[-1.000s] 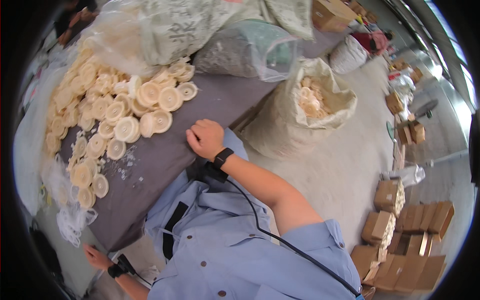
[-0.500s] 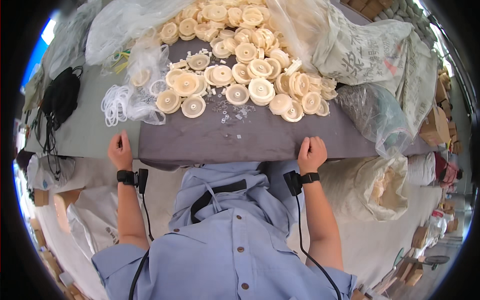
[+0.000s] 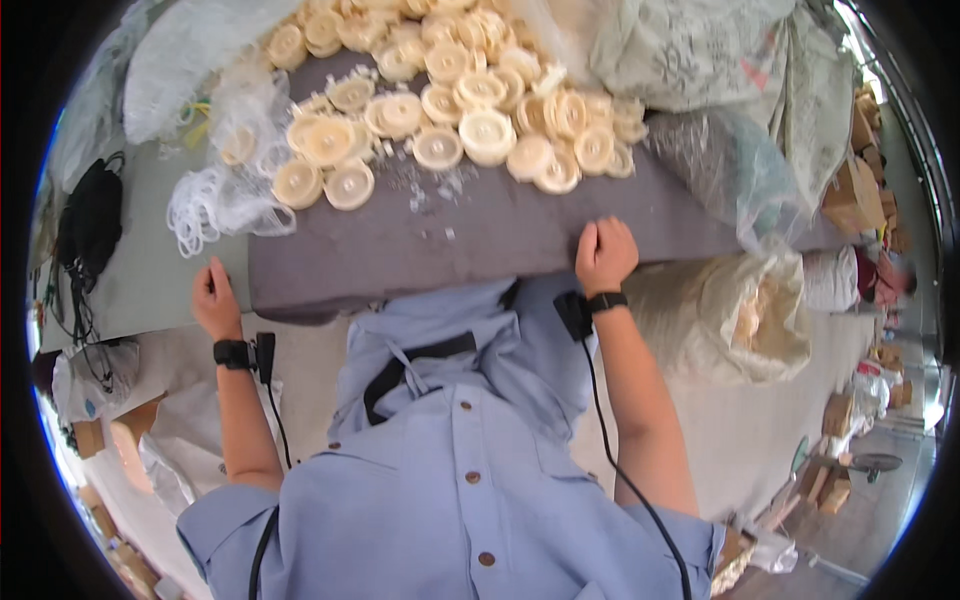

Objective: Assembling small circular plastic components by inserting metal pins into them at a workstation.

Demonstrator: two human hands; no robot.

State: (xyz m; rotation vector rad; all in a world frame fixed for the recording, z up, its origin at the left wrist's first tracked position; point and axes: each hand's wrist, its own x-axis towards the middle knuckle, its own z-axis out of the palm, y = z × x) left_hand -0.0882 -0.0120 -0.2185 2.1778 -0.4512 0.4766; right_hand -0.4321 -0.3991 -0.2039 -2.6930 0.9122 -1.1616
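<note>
My left hand (image 3: 216, 300) is loosely curled at the table's front edge, thumb uppermost, with nothing seen in it. A coil of white plastic rings (image 3: 194, 205) lies just beyond it. On the right, my right hand (image 3: 606, 255) makes a fist on the front edge of the dark table cover (image 3: 360, 265), also with nothing visible inside. Cream round plastic wheels with raised hubs (image 3: 487, 136) are heaped across the table beyond both hands. Small clear and white bits (image 3: 425, 185) are scattered in front of the wheels.
Clear plastic bags (image 3: 190, 70) sit at the back left, near a black bag with cords (image 3: 90, 220). A woven sack (image 3: 690, 55) and a dark-filled clear bag (image 3: 720, 165) lie on the right. Below the table stands an open sack (image 3: 730, 330); cardboard boxes (image 3: 853, 197) are beyond.
The whole view has shifted, so the table and wheels appear higher and farther left. Both hands stay curled near the table edge, and no thing has been picked up.
</note>
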